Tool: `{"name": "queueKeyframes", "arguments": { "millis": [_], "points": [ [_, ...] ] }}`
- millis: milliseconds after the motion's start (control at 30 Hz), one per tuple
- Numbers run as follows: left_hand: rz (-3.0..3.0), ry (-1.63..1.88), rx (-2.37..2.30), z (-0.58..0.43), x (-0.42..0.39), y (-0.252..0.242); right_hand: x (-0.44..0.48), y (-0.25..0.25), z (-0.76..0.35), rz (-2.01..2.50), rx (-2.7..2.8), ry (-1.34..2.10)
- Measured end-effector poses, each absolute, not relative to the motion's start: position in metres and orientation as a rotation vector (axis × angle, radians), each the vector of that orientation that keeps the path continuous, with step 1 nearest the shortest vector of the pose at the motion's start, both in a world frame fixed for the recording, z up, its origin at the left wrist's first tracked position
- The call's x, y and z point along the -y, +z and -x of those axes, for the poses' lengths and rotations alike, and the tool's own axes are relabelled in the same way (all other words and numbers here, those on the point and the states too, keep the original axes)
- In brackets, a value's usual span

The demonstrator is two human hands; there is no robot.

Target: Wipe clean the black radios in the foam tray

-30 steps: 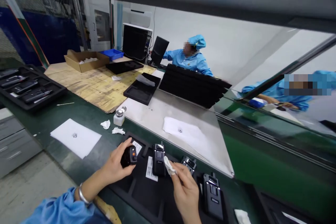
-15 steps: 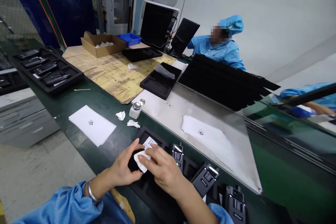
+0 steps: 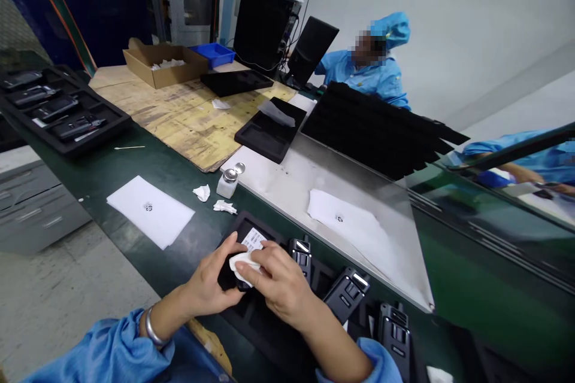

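The left hand [image 3: 211, 281] is gripping a small black device [image 3: 227, 278] over the foam tray [image 3: 251, 323] at six o'clock, while the right hand [image 3: 278, 284] is pinching a white wipe [image 3: 242, 263] against its top. Judging by this, wiping is under way on this unit, with three radios [image 3: 348, 293] waiting in the tray toward four o'clock.

3 black devices upright in near tray [image 3: 300, 253] [image 3: 347, 293] [image 3: 394, 330], 2 white sheets [image 3: 150, 210] [image 3: 345, 226], 1 cardboard box [image 3: 164, 64], 1 blue bin [image 3: 212, 54]
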State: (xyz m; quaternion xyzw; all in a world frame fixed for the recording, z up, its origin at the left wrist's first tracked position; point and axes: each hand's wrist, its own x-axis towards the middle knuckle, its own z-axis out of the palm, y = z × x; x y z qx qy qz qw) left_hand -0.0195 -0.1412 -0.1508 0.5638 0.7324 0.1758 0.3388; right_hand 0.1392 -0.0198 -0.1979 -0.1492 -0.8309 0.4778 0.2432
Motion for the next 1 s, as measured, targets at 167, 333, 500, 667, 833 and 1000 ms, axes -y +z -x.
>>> {"name": "queueKeyframes", "arguments": {
  "millis": [167,333,500,667,833,1000],
  "points": [
    [-1.373,0.416,-1.888,0.019,0.147,-0.156,0.012,-0.227,-0.154,0.507,2.378,1.15],
    [-1.282,0.434,-1.879,0.02,0.149,-0.156,0.011,-0.219,-0.156,0.889,2.349,1.016],
    [-1.258,0.395,-1.893,0.021,0.144,-0.155,0.016,-0.2,-0.136,0.572,2.371,1.133],
    [-1.219,0.363,-1.89,0.019,0.153,-0.156,0.015,-0.228,-0.15,0.713,2.531,0.898],
    [-1.148,0.245,-1.981,0.02,0.144,-0.159,0.026,-0.236,-0.209,1.242,2.461,0.808],
    [-0.999,-0.23,-2.008,0.01,0.079,-0.187,0.054,-0.206,-0.272,1.539,2.324,0.879]
  ]
}}
